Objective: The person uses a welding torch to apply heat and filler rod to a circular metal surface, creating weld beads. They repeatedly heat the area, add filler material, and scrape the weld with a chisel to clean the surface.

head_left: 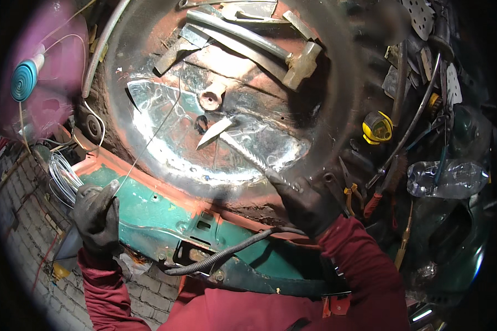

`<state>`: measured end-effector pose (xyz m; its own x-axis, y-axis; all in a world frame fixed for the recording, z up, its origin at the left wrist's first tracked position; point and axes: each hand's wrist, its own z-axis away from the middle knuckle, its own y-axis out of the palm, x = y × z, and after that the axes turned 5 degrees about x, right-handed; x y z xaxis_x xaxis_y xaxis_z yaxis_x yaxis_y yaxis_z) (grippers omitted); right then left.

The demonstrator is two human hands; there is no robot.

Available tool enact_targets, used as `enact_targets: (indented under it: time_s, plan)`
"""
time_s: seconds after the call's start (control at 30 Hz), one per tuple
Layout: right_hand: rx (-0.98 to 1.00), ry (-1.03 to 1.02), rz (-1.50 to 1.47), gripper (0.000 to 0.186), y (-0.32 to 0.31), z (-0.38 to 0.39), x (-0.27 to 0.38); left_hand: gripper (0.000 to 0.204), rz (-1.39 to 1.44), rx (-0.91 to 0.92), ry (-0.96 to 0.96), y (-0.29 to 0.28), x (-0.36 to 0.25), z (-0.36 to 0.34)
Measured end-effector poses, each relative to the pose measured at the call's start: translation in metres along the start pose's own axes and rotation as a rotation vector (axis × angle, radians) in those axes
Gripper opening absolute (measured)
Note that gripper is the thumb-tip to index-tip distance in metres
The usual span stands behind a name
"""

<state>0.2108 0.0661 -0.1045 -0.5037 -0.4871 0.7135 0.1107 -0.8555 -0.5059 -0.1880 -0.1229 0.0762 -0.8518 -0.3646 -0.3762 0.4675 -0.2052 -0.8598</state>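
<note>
My left hand (98, 215), in a dark glove, pinches a thin metal wire (149, 144) that slants up over the round, rusty well of the green car body. Behind its fingers hangs a bundle of pale wires (62, 175); whether the hand touches it I cannot tell. My gloved right hand (306, 204) is closed round the twisted metal handle of a chipping hammer (214, 133). The hammer's pointed head lies over a bright, shiny metal patch (188, 157) at the near side of the well. A short pipe stub (210, 99) stands at the well's middle.
A heavy hammer (302, 66) and loose metal strips lie at the well's far side. To the right are a yellow tape measure (377, 128), pliers (352, 190) and a plastic bottle (447, 179). A corrugated black hose (232, 251) crosses the green panel (160, 204) before me.
</note>
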Motion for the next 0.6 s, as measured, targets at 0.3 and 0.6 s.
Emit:
enact_targets:
  time_s: [0.3,0.6]
  plan:
    - [-0.084,-0.011,-0.049,0.071,-0.016,-0.003,0.013,0.038,-0.006,-0.029,0.006,0.003,0.008,-0.002]
    - [0.023,0.087,-0.054,0.074,-0.007,-0.008,0.006,0.041,0.027,-0.018,-0.026,0.001,0.003,-0.002]
